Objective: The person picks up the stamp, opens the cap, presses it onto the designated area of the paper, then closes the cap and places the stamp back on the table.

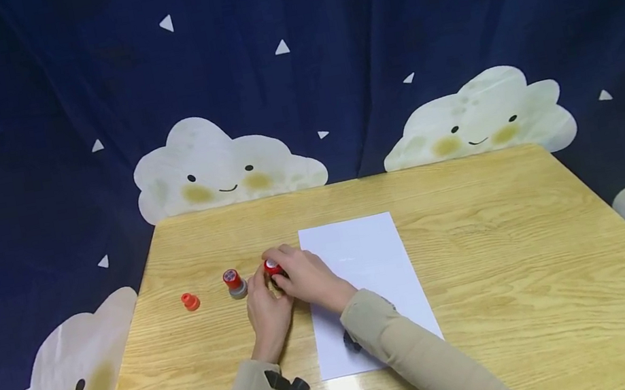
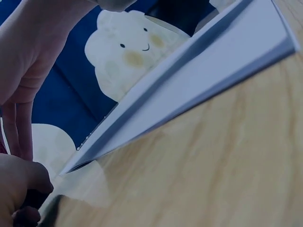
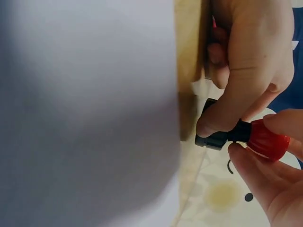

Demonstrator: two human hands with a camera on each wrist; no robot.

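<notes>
Both hands meet at a small stamp [image 1: 273,266] with a red knob and a black base, just left of the white paper [image 1: 362,269]. My left hand [image 1: 271,316] holds the base, its thumb across the black part [image 3: 211,142] in the right wrist view. From the other side, my right hand [image 1: 309,279] grips the red knob [image 3: 269,142] between thumb and fingers. Close to the left hand stands another red stamp [image 1: 232,280] on a grey base. In the left wrist view, the left hand [image 2: 21,184] shows only at the lower left.
A small red stepped piece [image 1: 190,302] lies farther left on the wooden table [image 1: 515,257]. Dark wrist straps and cameras [image 1: 295,389] sit at the cuffs. A dark blue curtain [image 1: 328,68] with clouds hangs behind the table's far edge.
</notes>
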